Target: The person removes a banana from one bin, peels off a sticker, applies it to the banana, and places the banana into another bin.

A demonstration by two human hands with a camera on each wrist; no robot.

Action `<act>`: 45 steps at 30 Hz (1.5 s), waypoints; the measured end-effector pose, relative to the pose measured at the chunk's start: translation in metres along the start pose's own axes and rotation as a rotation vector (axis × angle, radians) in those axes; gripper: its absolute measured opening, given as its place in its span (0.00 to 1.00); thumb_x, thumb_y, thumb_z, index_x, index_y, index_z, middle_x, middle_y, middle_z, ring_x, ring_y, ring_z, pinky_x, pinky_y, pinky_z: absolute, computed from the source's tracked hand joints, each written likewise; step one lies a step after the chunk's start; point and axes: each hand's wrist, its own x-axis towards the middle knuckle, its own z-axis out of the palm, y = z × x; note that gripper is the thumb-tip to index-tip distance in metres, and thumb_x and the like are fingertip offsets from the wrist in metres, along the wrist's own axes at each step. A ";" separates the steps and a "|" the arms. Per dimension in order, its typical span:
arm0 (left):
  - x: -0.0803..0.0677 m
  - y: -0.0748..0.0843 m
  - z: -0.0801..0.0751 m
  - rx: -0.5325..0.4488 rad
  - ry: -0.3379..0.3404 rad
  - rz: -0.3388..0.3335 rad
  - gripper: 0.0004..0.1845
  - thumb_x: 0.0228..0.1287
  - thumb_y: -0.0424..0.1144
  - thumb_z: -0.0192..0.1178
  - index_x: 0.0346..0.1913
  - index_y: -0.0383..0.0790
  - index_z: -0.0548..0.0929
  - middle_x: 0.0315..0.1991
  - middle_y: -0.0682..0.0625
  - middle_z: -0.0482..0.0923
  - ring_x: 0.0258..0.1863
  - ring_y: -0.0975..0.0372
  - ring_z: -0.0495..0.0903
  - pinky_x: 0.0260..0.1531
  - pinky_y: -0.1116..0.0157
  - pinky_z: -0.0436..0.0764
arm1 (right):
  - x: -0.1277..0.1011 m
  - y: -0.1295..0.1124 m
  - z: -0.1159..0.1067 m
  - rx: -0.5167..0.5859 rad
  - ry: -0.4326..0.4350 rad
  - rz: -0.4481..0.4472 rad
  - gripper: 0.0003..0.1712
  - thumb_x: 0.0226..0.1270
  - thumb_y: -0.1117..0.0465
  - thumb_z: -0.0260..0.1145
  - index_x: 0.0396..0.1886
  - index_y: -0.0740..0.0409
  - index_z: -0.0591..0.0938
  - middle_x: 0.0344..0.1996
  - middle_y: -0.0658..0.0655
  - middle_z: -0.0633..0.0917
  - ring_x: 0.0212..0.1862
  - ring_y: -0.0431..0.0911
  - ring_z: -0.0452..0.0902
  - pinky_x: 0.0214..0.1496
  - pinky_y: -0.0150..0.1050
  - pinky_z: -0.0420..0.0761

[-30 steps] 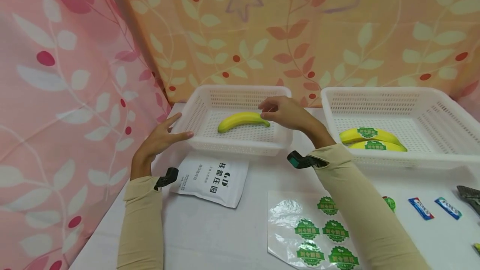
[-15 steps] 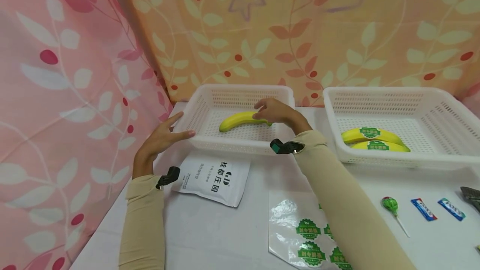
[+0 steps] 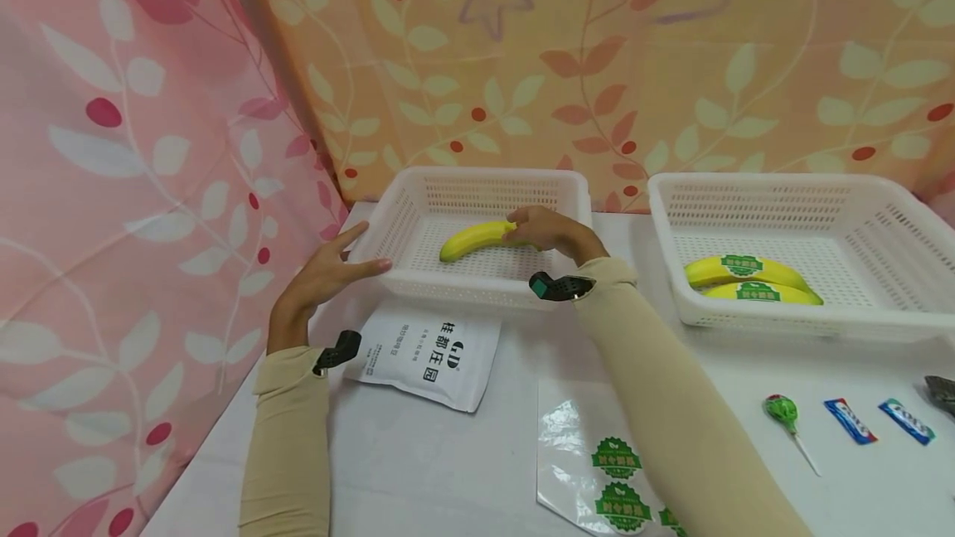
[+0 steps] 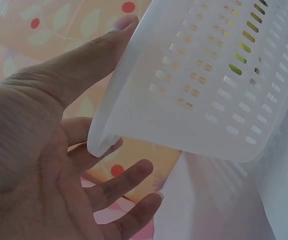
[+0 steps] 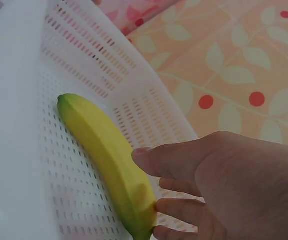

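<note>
Banana (image 3: pixel 475 239) lies in left basket (image 3: pixel 418 276), long axis left-right, its right end under right hand (image 3: pixel 542 230) whose fingers curl onto it; left hand (image 3: pixel 322 280) spread flat against basket's near-left corner.

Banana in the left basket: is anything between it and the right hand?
Nothing visible. The right hand already has its fingers on the banana, which lies alone on the basket floor.
</note>
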 end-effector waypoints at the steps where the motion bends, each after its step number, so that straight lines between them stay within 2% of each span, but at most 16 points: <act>1: 0.000 0.000 0.000 -0.002 0.001 0.000 0.60 0.63 0.59 0.74 0.87 0.63 0.43 0.78 0.35 0.61 0.71 0.38 0.67 0.72 0.32 0.64 | 0.001 0.001 0.001 -0.009 0.003 -0.010 0.39 0.78 0.54 0.64 0.83 0.59 0.65 0.79 0.60 0.68 0.72 0.57 0.67 0.79 0.56 0.66; 4: 0.000 0.000 0.000 -0.002 0.005 0.001 0.61 0.62 0.60 0.75 0.87 0.64 0.43 0.78 0.36 0.60 0.71 0.38 0.67 0.72 0.31 0.64 | 0.001 0.002 0.003 -0.038 0.027 -0.036 0.35 0.77 0.55 0.64 0.79 0.61 0.70 0.78 0.62 0.69 0.75 0.58 0.66 0.79 0.57 0.65; 7: -0.001 0.000 -0.001 0.001 0.008 0.004 0.61 0.63 0.60 0.75 0.87 0.63 0.43 0.78 0.36 0.60 0.71 0.38 0.67 0.72 0.30 0.64 | 0.001 0.001 0.005 -0.054 0.038 -0.052 0.33 0.76 0.57 0.64 0.77 0.62 0.72 0.77 0.64 0.71 0.76 0.60 0.68 0.77 0.58 0.70; 12: -0.001 -0.001 0.000 0.004 0.009 0.017 0.60 0.63 0.60 0.74 0.87 0.61 0.43 0.78 0.36 0.61 0.71 0.38 0.67 0.72 0.31 0.65 | 0.003 0.000 0.008 -0.057 -0.013 -0.043 0.34 0.78 0.60 0.65 0.80 0.58 0.70 0.78 0.68 0.68 0.75 0.62 0.69 0.72 0.59 0.75; 16: -0.001 -0.001 0.001 0.005 0.009 0.020 0.60 0.63 0.60 0.74 0.87 0.61 0.44 0.78 0.37 0.61 0.71 0.38 0.67 0.71 0.31 0.65 | 0.004 0.000 0.010 -0.084 -0.042 -0.011 0.34 0.77 0.61 0.66 0.80 0.56 0.71 0.77 0.66 0.70 0.74 0.60 0.71 0.71 0.59 0.77; 19: 0.000 -0.001 0.001 -0.004 0.007 0.024 0.60 0.63 0.59 0.75 0.87 0.61 0.44 0.77 0.37 0.62 0.70 0.38 0.68 0.71 0.32 0.66 | 0.005 0.000 0.011 -0.108 -0.055 0.024 0.37 0.76 0.61 0.69 0.81 0.56 0.69 0.73 0.65 0.76 0.70 0.59 0.75 0.69 0.58 0.79; 23: 0.001 0.001 0.001 -0.013 0.006 0.028 0.58 0.65 0.57 0.74 0.87 0.62 0.44 0.77 0.36 0.63 0.69 0.39 0.69 0.72 0.33 0.66 | 0.004 0.001 0.012 -0.081 -0.092 0.072 0.40 0.74 0.61 0.72 0.81 0.57 0.67 0.65 0.66 0.81 0.65 0.59 0.80 0.66 0.53 0.82; 29: 0.000 0.001 0.000 -0.016 0.005 0.032 0.58 0.65 0.57 0.74 0.87 0.62 0.45 0.77 0.36 0.62 0.70 0.39 0.68 0.72 0.33 0.66 | -0.001 -0.001 0.016 -0.079 -0.135 0.097 0.34 0.72 0.58 0.74 0.75 0.58 0.75 0.54 0.62 0.87 0.56 0.54 0.85 0.59 0.47 0.87; 33: -0.001 0.000 0.000 -0.005 0.000 0.022 0.61 0.62 0.61 0.75 0.87 0.62 0.44 0.78 0.37 0.61 0.71 0.39 0.67 0.72 0.32 0.64 | -0.002 0.001 0.017 -0.091 -0.113 0.069 0.29 0.71 0.62 0.74 0.69 0.63 0.79 0.54 0.63 0.87 0.51 0.54 0.87 0.56 0.45 0.88; 39: -0.002 -0.001 -0.002 0.018 -0.003 0.001 0.61 0.62 0.62 0.74 0.87 0.62 0.42 0.78 0.35 0.60 0.72 0.38 0.65 0.72 0.30 0.62 | -0.007 -0.001 0.012 -0.107 -0.016 -0.022 0.29 0.67 0.64 0.75 0.66 0.66 0.81 0.60 0.65 0.83 0.46 0.53 0.90 0.51 0.42 0.89; 45: -0.002 -0.001 -0.002 0.021 0.000 0.012 0.62 0.60 0.64 0.75 0.87 0.65 0.43 0.77 0.35 0.61 0.69 0.37 0.68 0.71 0.31 0.65 | -0.031 -0.010 -0.005 -0.112 0.059 -0.145 0.27 0.66 0.63 0.76 0.63 0.67 0.83 0.55 0.66 0.85 0.47 0.55 0.90 0.50 0.46 0.90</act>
